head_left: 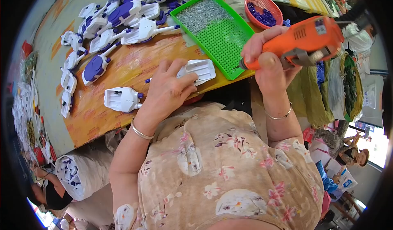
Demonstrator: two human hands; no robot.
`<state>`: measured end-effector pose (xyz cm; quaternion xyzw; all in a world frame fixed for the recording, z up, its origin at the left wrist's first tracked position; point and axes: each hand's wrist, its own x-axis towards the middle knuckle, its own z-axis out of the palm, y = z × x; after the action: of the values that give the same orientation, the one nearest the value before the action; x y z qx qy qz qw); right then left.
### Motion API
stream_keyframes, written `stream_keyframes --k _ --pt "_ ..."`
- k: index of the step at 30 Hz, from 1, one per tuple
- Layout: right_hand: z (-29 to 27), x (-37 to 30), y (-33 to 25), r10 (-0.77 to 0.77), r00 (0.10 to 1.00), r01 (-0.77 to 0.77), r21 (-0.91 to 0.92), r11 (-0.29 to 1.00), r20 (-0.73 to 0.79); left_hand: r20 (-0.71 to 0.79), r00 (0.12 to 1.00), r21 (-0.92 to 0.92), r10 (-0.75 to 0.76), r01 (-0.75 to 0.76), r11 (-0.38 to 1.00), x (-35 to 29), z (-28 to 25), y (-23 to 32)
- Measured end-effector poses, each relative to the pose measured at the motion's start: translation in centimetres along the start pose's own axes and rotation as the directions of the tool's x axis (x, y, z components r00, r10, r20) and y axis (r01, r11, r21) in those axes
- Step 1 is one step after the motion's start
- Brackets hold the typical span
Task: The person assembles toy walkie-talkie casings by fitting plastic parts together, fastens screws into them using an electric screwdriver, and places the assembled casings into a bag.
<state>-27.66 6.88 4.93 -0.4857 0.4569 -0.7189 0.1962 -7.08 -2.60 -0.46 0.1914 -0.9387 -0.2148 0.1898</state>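
My right hand [271,60] is wrapped round an orange electric screwdriver [301,41]. The tool's bit points left, over the near end of a green perforated tray [221,52]. Small metal screws [202,15] lie heaped in the tray's far end. My left hand [170,84] grips a white plastic housing [200,71] on the table, its ribbed hollow side facing up. Part of that housing is hidden under my fingers. Left of this hand lies another white housing [122,99] with a purple fitting at its end.
Several white and purple plastic assemblies [123,15] crowd the table's [88,123] far left. A red basket [277,10] of small purple parts stands beyond the tray. Below the table's left edge is a sack [92,170] of parts. Other people are in the background on both sides.
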Motion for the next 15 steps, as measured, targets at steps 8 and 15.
stream_keyframes --k 8,15 --pt "4.6 -1.1 1.2 0.126 0.985 -0.145 0.168 0.975 0.122 -0.025 0.998 -0.008 0.051 -0.052 0.999 0.0 0.4 -0.3" --pt "4.8 -1.2 2.5 0.121 0.965 -0.13 0.025 0.991 0.233 -0.036 0.998 -0.013 0.044 -0.044 0.999 -0.4 0.8 -0.6"
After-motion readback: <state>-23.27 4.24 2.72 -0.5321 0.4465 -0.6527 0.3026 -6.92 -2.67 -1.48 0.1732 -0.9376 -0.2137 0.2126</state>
